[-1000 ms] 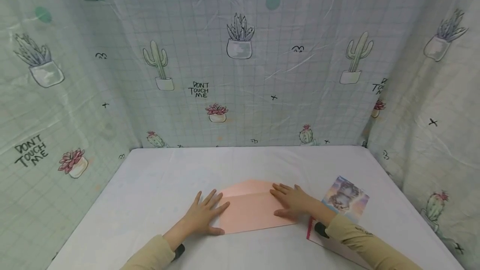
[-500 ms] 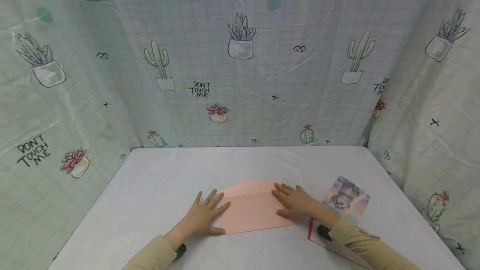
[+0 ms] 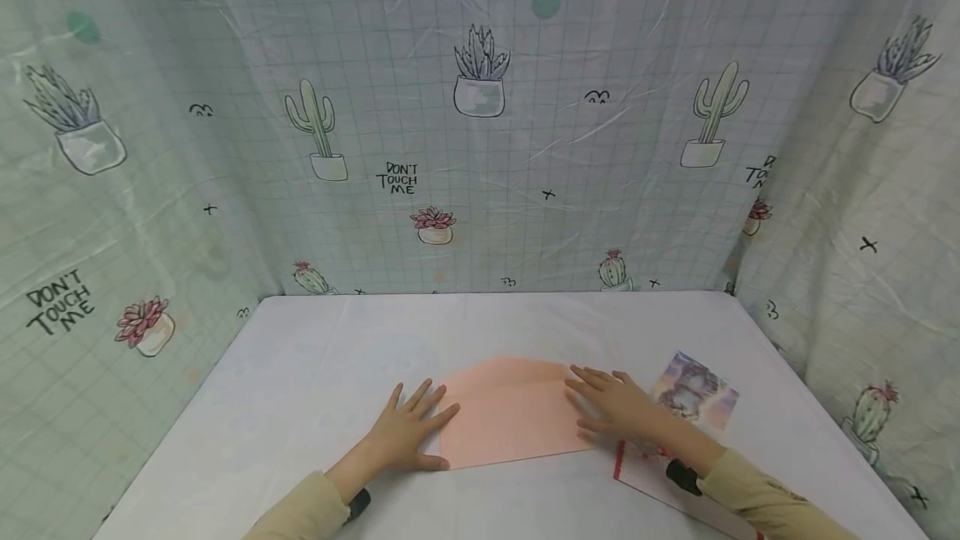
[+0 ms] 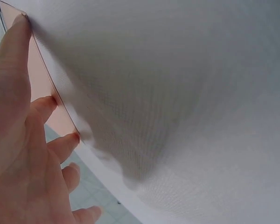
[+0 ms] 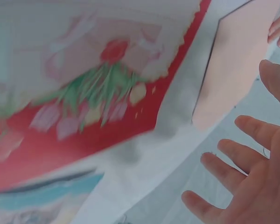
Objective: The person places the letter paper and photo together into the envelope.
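Observation:
A pale pink paper envelope (image 3: 502,423) lies on the white table, its pointed flap (image 3: 513,367) spread out at the far side. My left hand (image 3: 411,427) rests at the envelope's left edge with fingers spread. The left wrist view has the thumb and two fingertips of this hand (image 4: 23,126) right at the edge of the pink paper (image 4: 38,70). Over at the right end, my right hand (image 3: 615,407) hovers with its fingers extended and loosely parted. In the right wrist view that hand (image 5: 252,172) holds nothing, beside the envelope (image 5: 238,60).
Under my right forearm lies a white card with a red border (image 3: 648,477); tulips are printed on it (image 5: 107,93) in the right wrist view. Behind it is a picture card in blue and purple tones (image 3: 697,390). A cactus-print curtain (image 3: 480,173) surrounds the table.
My right hand has slid to the right, off the envelope's surface toward the cards, uncovering more of the pink paper. My left hand has stayed in place.

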Motion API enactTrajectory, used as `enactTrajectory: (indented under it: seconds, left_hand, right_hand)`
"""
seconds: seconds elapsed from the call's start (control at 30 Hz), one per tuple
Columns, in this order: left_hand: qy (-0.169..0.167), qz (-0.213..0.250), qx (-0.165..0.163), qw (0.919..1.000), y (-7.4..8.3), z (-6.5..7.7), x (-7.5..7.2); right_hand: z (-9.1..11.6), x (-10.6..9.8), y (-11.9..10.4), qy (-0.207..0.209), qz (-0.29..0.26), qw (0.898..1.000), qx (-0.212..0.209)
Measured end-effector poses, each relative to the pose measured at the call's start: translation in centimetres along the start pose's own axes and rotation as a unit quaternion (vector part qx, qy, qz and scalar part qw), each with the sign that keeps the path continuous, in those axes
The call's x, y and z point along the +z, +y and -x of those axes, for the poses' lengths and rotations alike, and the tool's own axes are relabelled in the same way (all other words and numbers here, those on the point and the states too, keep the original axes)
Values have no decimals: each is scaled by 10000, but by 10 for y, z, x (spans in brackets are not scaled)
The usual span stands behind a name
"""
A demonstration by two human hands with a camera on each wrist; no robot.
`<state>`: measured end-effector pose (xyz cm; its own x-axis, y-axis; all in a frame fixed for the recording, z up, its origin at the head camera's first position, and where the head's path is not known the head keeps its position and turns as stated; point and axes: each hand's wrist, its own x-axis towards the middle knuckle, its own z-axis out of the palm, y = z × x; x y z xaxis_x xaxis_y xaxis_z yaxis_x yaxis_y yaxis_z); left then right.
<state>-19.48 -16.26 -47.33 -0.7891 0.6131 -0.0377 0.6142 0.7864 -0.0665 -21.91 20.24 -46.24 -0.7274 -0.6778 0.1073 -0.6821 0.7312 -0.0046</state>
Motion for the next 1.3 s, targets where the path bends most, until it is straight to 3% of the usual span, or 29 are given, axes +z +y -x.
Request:
enactTrajectory:
  seconds: [0.27, 0.73, 1.17, 1.3]
  left_hand:
    - [14, 87, 4, 10000, 0, -1, 2]
    - [112, 26, 66, 9999, 0, 0, 1]
    - [173, 95, 70, 9998, -1, 1, 5]
    - [174, 83, 79, 9998, 0, 2, 3]
  right_hand:
    - [19, -19, 7, 481, 2, 9986, -205]
    - [52, -24, 11, 1099, 347, 9926, -389]
    - [71, -19, 36, 1220, 562, 9904, 319]
    - [75, -18, 44, 1078, 461, 9884, 965]
